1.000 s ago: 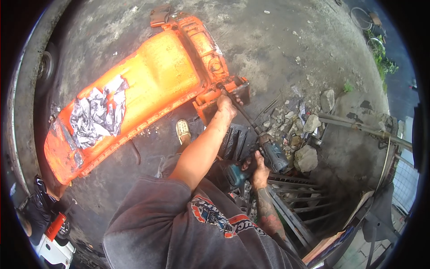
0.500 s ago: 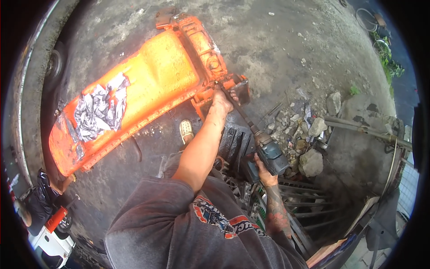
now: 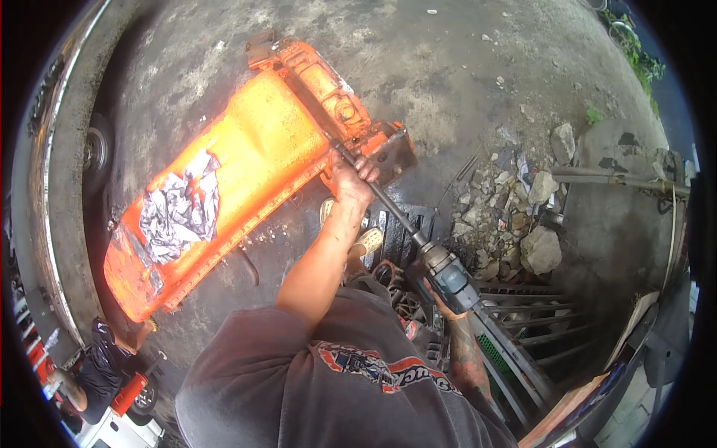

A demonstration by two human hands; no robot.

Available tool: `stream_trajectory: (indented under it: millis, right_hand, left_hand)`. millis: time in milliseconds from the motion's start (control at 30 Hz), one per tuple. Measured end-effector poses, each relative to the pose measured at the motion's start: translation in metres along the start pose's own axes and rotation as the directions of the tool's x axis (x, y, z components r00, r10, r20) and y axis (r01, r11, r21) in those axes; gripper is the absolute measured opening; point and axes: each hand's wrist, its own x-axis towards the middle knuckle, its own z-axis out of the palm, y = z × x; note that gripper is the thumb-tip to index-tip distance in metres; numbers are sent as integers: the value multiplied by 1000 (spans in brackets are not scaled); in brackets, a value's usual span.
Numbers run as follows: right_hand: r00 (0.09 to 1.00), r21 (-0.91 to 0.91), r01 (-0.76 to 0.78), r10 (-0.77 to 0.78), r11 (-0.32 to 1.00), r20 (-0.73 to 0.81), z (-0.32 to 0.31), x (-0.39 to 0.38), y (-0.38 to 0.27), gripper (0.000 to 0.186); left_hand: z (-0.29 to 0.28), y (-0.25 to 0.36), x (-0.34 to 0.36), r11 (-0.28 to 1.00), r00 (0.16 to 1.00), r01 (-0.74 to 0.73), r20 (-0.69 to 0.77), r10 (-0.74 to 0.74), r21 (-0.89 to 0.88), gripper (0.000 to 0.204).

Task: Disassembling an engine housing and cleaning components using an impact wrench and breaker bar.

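Observation:
A dark cordless impact wrench with a long metal extension bar slants across the middle. My left hand is closed round the bar near its far end. My right hand grips the tool's handle, its fingers partly hidden by the body. The bar's tip reaches the edge of a large orange metal part on the ground; whether they touch, I cannot tell. Beside my left hand, a greasy bracket sticks out of the orange part's end. A crumpled grey-and-white cloth lies on the orange surface.
Stones and rubble lie to the right, near a metal pipe. Dark metal bars and grating are beside my right forearm. My shoe stands near the orange part. Another person is at the lower left.
The bar's tip has pulled away from the bracket end and swung left to the orange part's edge, my left hand moving with it. The view has shifted, and a second shoe has come into sight.

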Motion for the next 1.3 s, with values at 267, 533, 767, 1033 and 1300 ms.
stream_trajectory:
  millis: [267,533,767,1033,1300]
  right_hand:
    - [920,86,-318,329,944,-212,18,-11,-44,25]
    - [885,71,-327,332,942,-327,23,10,-49,35]
    - [866,220,-243,314,945,-389,24,34,-58,21]
    - [895,132,-246,278,960,-350,16,57,-76,21]
    - [810,717,-237,541,655,-227,-20,81,-82,22]
  left_hand:
    - [22,-44,41,940,931,332,-184,-314,81,56]
    - [45,-59,61,939,945,326,-30,-325,112,54]
    - [7,-52,84,933,889,359,-310,-336,20,59]
    - [15,-54,105,864,839,501,-272,-471,51,59]
    - [28,-74,100,941,868,336,-372,-330,-50,60]
